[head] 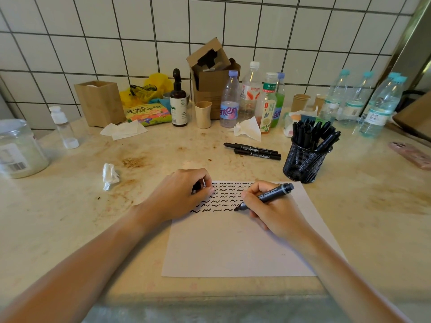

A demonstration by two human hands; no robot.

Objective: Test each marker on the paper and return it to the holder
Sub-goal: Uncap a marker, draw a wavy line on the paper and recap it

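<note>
Your right hand [271,207] pinched the marker [265,197] tip-down on the paper [233,248] mid-frame, left hand [180,194] curled round its cap (probably); short light squiggle was enough, holder [304,163] upper right.

A: Back row, centre of frame: open cardboard box [211,73] against the tiled wall [93,31], brown pump bottle [178,103] left of it, beige cup [203,114] in front.

B: Noted. Left side?

A: Bamboo box [100,102], small clear bottle [63,127], large plastic jar [19,148] at the edge. Crumpled tissue [109,176] lies lower on the stained counter [70,229].

B: Right?

A: Water bottles with teal caps [377,108]; pink phone [411,155] at far right.
</note>
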